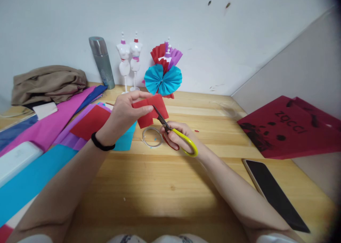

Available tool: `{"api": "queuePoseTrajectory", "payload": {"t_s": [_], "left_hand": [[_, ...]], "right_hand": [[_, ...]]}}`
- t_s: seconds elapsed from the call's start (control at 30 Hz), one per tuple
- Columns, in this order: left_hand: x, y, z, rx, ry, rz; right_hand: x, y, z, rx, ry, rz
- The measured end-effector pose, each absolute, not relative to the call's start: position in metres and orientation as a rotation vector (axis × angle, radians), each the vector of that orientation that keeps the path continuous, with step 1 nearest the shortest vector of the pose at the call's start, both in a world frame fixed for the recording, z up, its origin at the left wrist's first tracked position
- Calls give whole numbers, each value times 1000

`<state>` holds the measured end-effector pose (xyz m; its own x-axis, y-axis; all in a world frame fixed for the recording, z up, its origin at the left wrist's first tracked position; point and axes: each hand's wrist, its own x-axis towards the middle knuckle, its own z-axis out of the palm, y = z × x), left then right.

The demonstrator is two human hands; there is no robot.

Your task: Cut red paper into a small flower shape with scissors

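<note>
The left hand (125, 109) pinches red paper (145, 121), the right hand (184, 131) grips scissors (166, 125); I see a ring (143, 139) (near both), mannequins (124, 53) behind, a wooden table (170, 186), pale wall (213, 47).

Head view, forward and down onto the table (170, 186)

The person's left forearm (64, 186) and right forearm (226, 179) extend from the lower corners, converging. The left hand (128, 106) pinches, thumb stretched toward the right; the right hand (180, 127), slightly lower, curls its fingers, near but apart.
</note>
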<state>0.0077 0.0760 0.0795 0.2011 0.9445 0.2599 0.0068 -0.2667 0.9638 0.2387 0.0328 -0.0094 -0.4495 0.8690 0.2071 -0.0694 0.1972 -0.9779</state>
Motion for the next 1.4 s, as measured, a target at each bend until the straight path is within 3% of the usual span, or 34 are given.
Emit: {"api": "queuePoseTrajectory", "payload": {"t_s": [1.4], "left_hand": [[9,83,61,1295,754,943]], "right_hand": [[240,31,6,-804,-1617,1379]]}}
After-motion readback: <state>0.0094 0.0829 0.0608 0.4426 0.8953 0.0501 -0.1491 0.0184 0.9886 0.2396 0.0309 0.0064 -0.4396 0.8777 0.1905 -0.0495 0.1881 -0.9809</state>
